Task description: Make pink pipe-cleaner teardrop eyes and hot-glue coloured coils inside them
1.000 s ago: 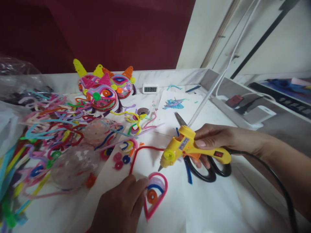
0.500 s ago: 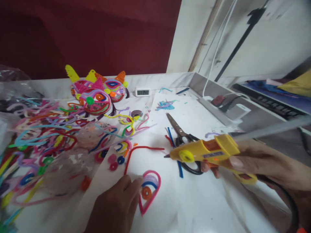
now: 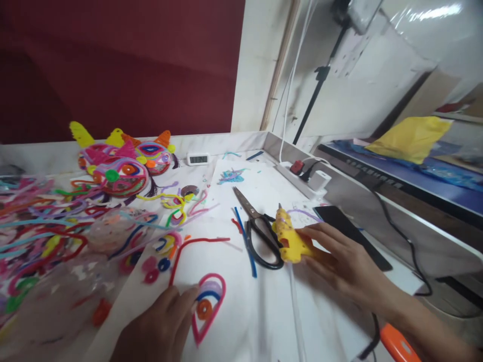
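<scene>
My left hand is closed at the bottom, with its fingertips at the lower end of a bent red pipe cleaner. Its fingers also touch the left edge of a teardrop eye made of pink, lilac and blue pipe cleaners around an orange coil. On the right, my right hand grips a yellow glue gun, its nozzle pointing away from me. A clear glue stick trails from the gun's back. Black-handled scissors lie open just left of the gun, beside a blue pipe cleaner piece.
Tangled pipe cleaners and plastic bags cover the left side. Decorated masks stand behind them, near a small digital clock. A power strip runs along the right edge, with a black phone nearer me.
My right hand has swung the glue gun from pointing left to pointing away, lower and beside the scissors. The view has shifted right. My left hand keeps its place by the eye.
</scene>
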Tool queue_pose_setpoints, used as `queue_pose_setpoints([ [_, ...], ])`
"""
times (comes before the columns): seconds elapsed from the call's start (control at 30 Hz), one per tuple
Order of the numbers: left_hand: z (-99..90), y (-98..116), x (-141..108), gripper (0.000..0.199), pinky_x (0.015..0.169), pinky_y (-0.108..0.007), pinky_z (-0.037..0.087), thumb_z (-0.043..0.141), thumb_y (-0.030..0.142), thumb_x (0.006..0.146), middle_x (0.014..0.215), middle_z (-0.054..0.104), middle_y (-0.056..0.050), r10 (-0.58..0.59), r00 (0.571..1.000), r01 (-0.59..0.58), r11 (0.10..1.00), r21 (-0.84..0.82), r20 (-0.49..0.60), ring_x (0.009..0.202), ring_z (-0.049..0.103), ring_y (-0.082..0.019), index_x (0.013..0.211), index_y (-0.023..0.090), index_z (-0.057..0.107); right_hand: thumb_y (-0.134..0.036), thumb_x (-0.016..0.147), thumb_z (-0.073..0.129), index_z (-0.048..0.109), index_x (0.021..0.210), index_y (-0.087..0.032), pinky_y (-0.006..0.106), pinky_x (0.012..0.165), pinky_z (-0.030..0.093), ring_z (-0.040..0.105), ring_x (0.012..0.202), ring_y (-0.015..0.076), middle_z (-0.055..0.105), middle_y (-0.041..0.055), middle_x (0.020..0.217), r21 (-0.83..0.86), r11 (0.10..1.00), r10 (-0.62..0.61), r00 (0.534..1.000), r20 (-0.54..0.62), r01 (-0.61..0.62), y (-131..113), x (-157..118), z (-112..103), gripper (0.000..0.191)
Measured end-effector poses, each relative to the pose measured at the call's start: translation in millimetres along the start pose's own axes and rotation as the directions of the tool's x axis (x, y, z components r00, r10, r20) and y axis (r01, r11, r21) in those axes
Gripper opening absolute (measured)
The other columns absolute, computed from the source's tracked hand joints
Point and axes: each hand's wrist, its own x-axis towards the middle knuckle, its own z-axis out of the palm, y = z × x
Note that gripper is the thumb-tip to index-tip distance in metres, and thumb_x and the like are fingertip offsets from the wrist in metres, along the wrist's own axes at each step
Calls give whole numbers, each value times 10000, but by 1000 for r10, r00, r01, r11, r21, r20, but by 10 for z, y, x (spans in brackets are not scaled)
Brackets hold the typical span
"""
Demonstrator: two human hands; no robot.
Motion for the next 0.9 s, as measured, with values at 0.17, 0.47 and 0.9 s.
queue_pose_setpoints([
  [0.17, -67, 48, 19, 329, 609, -251, 582, 322, 252, 963, 956, 696, -13, -59, 992, 63, 998, -27, 114, 703, 697, -161, 1126, 297, 605, -301, 902, 512, 518, 1176, -141, 371, 751, 530, 607, 902, 229, 596, 135, 1049, -91, 995, -31, 998, 55, 36, 113, 10, 204, 317],
  [0.47, -114, 146, 67, 325, 714, -348, 596, 358, 196, 936, 934, 685, -29, -133, 976, 144, 988, -58, 170, 715, 688, -189, 1091, 275, 633, -156, 898, 479, 549, 1145, -157, 427, 843, 467, 511, 1065, 270, 554, 136, 1122, -76, 982, -170, 985, 19, 171, -413, 70, 100, 257],
  [0.9, -22, 68, -3, 301, 558, -288, 576, 352, 187, 939, 873, 662, -34, -37, 989, 38, 999, -5, 141, 655, 675, -189, 1104, 265, 591, -123, 922, 472, 615, 946, -153, 378, 708, 397, 467, 798, 207, 594, 59, 887, 17, 906, -407, 861, 304, 423, -966, 541, 534, 147],
])
